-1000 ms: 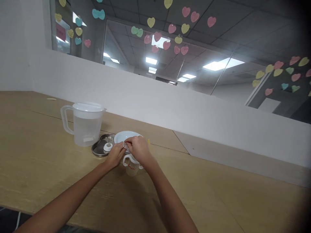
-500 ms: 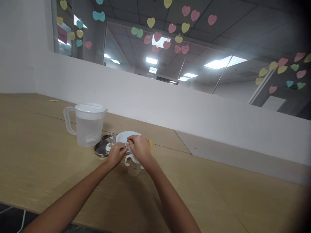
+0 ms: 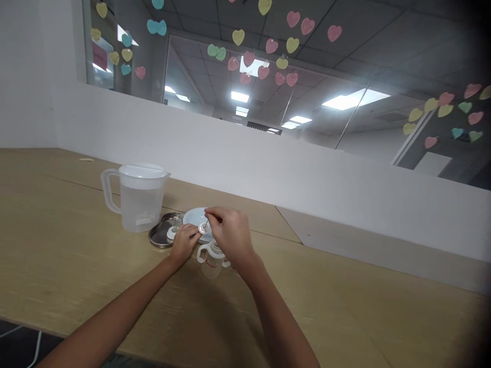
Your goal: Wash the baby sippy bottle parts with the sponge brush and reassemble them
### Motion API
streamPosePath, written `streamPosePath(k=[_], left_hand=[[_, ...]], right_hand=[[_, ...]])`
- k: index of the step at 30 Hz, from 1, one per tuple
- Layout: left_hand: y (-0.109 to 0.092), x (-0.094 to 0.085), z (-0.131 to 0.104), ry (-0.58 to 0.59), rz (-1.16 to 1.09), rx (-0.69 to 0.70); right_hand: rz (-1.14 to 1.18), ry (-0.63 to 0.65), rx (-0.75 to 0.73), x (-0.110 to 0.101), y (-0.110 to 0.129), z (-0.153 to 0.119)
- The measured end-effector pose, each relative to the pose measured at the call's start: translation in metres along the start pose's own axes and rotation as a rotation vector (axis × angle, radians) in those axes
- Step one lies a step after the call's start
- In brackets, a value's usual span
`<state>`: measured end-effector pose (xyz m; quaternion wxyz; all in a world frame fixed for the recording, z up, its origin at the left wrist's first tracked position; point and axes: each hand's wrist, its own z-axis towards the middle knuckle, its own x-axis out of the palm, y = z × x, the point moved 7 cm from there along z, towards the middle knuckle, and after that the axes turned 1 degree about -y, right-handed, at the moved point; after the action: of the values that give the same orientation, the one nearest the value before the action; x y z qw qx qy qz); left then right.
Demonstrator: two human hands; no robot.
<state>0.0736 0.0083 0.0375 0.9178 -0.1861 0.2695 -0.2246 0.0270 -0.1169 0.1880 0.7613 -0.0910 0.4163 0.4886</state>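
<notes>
My left hand (image 3: 185,241) pinches a small white ring-shaped part (image 3: 203,228), its round opening facing up, above the near rim of a pale plate (image 3: 194,216). Close by on the right, my right hand (image 3: 232,234) is closed with thumb and forefinger on a thin stick-like piece (image 3: 207,223), whose lower end meets the opening of the white part. What kind of piece it is, I cannot make out. Below both hands a clear two-handled baby bottle (image 3: 211,265) with red print stands upright and uncapped on the table.
Left of the plate lies a kidney-shaped steel tray (image 3: 156,236) with a white-collared clear bottle top (image 3: 172,233) in it. Behind the tray stands a large lidded plastic pitcher (image 3: 141,202). The wooden table (image 3: 95,266) meets a white wall (image 3: 230,153) at the back.
My right hand has shifted slightly up and right, uncovering the white part's opening and the bottle's top. A yellow thing beside that hand no longer shows. My left hand stays nearly still.
</notes>
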Motion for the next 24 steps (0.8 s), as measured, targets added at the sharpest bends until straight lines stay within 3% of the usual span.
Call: streamPosePath(k=[3, 8, 10, 13, 17, 20, 24], left_hand=[[0.0, 0.002, -0.002, 0.003, -0.004, -0.016], [0.001, 0.005, -0.004, 0.007, -0.024, -0.038], [0.001, 0.005, -0.003, 0.019, -0.029, -0.049], [0.0, 0.005, -0.003, 0.038, -0.04, -0.052], [0.0, 0.008, -0.004, 0.057, -0.025, -0.034], [0.0, 0.009, -0.005, 0.06, -0.024, -0.023], [-0.001, 0.009, -0.005, 0.07, -0.036, -0.03]], right_hand=[[0.124, -0.119, -0.006, -0.024, 0.001, -0.003], [0.253, -0.456, -0.016, -0.081, -0.005, -0.014], [0.237, -0.492, -0.002, -0.085, -0.019, -0.01], [0.199, -0.379, 0.106, -0.057, -0.06, 0.008], [0.021, -0.066, 0.309, 0.011, -0.124, 0.024], [-0.056, 0.002, 0.341, 0.04, -0.15, 0.022], [-0.166, 0.067, 0.39, 0.057, -0.166, 0.011]])
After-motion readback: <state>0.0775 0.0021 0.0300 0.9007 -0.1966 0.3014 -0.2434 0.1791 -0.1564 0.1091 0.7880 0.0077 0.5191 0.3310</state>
